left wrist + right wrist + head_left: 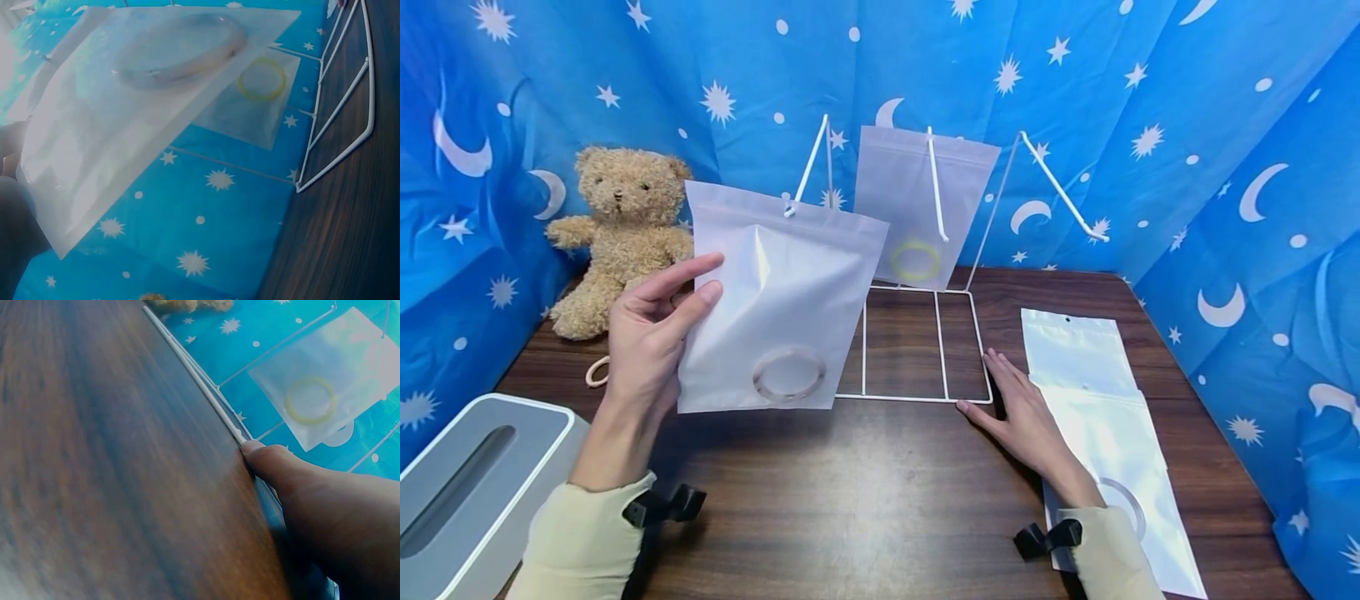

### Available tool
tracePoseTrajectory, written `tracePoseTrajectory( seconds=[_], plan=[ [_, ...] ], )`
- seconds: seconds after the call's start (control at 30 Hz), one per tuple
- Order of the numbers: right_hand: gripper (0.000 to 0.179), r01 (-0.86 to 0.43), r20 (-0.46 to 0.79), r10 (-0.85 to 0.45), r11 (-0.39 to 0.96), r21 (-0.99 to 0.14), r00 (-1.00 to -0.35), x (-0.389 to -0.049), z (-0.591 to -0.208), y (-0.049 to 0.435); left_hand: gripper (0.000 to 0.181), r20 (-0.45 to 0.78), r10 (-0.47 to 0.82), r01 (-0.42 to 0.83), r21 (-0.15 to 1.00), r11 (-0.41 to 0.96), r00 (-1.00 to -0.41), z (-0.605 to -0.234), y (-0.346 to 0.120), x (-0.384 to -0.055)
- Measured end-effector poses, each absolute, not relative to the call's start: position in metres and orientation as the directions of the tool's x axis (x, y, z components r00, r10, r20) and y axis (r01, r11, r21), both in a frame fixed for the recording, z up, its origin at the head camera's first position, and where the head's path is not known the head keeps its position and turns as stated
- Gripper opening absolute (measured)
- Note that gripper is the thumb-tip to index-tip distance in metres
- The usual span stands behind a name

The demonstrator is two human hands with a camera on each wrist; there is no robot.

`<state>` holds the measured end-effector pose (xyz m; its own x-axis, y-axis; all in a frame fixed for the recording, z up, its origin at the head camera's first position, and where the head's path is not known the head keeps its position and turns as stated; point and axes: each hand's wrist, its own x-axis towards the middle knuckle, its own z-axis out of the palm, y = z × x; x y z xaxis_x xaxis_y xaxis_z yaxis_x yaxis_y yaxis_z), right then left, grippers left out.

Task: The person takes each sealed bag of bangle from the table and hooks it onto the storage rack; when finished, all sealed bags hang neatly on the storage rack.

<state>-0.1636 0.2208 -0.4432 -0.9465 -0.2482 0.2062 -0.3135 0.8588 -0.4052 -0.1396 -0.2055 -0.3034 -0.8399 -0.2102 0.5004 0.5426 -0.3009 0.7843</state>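
Note:
My left hand (651, 342) pinches the left edge of a frosted white zip pouch (790, 283) between thumb and fingers. A bangle (788, 397) shows through the pouch's lower part. The pouch's top hole is at the tip of the left hook (808, 167) of a white wire display rack (910, 399). My right hand (1030, 425) lies low at the right front corner of the rack's base, fingers extended, with the thumb (265, 453) against the wire. A second pouch (880, 183) with a yellow bangle (289, 403) hangs on the middle hook (936, 179).
The right hook (1060, 190) is bare. Overlapping pouches (1105, 417) lie on the wooden table (850, 500) beside my right forearm. At left are a teddy bear (625, 217), a small pale ring (592, 372) and a grey-topped white box (550, 417). A blue starry curtain (737, 50) encloses the table.

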Motion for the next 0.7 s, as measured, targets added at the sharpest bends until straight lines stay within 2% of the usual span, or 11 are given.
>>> tracePoseTrajectory(
  seconds=[0.33, 0.43, 0.7],
  plan=[
    [0.094, -0.314, 0.215, -0.244, 0.859, -0.404, -0.946, -0.163, -0.443, 0.223, 0.032, 0.529, -0.312, 0.613, 0.71, -0.347, -0.789, -0.319, -0.18, -0.19],
    [0.093, -0.318, 0.225, -0.244, 0.857, -0.406, -0.943, -0.163, -0.443, 0.224, 0.032, 0.539, -0.339, 0.633, 0.706, -0.318, -0.771, -0.321, -0.174, -0.207],
    [0.093, -0.328, 0.221, -0.256, 0.853, -0.406, -0.941, -0.162, -0.443, 0.224, 0.033, 0.485, -0.371, 0.605, 0.707, -0.367, -0.792, -0.315, -0.17, -0.243]
  ],
)
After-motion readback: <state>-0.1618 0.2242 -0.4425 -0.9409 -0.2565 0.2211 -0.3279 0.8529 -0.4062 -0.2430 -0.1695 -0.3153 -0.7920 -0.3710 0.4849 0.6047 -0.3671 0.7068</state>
